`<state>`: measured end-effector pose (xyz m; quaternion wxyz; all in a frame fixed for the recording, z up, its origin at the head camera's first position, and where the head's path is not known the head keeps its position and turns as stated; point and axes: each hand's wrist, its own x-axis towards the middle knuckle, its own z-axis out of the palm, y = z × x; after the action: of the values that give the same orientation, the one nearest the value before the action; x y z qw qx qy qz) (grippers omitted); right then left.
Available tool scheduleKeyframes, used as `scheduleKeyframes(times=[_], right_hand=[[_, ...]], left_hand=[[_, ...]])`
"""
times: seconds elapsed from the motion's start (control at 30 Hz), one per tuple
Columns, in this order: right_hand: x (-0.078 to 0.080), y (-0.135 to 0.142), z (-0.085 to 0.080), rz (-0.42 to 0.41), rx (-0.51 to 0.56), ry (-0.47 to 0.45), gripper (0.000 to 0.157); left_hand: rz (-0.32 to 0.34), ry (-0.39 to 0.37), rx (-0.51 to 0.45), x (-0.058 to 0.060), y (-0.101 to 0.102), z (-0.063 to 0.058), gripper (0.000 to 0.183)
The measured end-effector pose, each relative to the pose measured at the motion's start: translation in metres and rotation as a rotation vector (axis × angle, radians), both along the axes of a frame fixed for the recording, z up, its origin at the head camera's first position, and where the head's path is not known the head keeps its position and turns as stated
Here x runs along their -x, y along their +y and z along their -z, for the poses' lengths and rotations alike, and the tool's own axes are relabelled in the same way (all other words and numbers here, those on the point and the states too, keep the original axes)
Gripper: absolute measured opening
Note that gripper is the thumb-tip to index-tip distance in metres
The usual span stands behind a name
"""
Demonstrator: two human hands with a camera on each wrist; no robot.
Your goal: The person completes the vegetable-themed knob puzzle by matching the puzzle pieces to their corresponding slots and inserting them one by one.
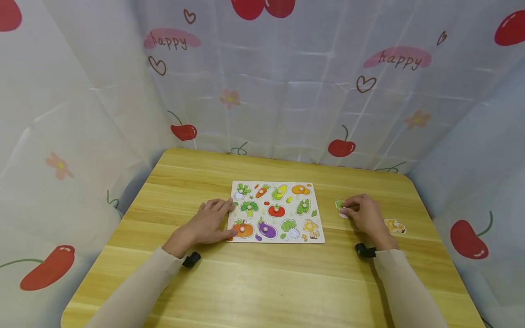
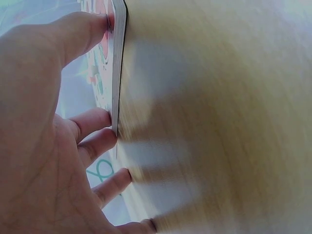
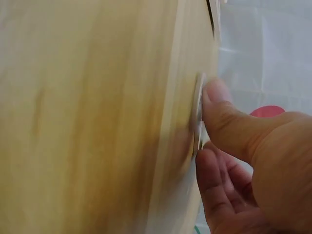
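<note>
A vegetable puzzle board point(image 1: 283, 198) lies flat on the table, its pictures including a tomato, an eggplant and a pumpkin. My left hand point(image 1: 211, 223) rests at its left edge, with fingers spread and fairly straight. In the left wrist view the thumb point(image 2: 80, 36) presses on the board's face, while two fingertips touch its edge. To the right of the board, my right hand point(image 1: 364, 216) pinches a green and white leafy vegetable puzzle piece point(image 1: 339, 204) close over the table. Fingers partly hide this piece. The right wrist view shows it edge-on, as a thin piece point(image 3: 198, 105) under the thumb.
Beside the right wrist lies a loose yellow mushroom puzzle piece point(image 1: 394, 226). The wooden table point(image 1: 262, 282) has rounded corners, and white curtains point(image 1: 279, 114) with cherry prints surround its back and sides. Black wrist cameras point(image 1: 364, 250) sit under both wrists.
</note>
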<state>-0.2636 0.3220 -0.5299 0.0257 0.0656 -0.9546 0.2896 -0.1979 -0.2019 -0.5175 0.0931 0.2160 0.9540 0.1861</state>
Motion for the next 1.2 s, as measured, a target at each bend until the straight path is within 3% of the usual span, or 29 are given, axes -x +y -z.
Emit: scheduleKeyframes(times=[0.53,0.87,1.2], right_hand=[[-0.005,-0.007,-0.004,-0.025,-0.041,-0.047,0.017],[-0.008,-0.022,-0.016,-0.064,-0.015,0.027,0.015],[-0.017,-0.052,-0.027,-0.157,-0.010,0.074,0.011]], left_hand=[[-0.008,-0.009,0.022,0.001,0.001,0.002,0.095],[-0.003,0.001,0.012,0.001,0.000,0.002,0.098],[0.003,0.005,0.001,0.000,0.000,0.001,0.101]])
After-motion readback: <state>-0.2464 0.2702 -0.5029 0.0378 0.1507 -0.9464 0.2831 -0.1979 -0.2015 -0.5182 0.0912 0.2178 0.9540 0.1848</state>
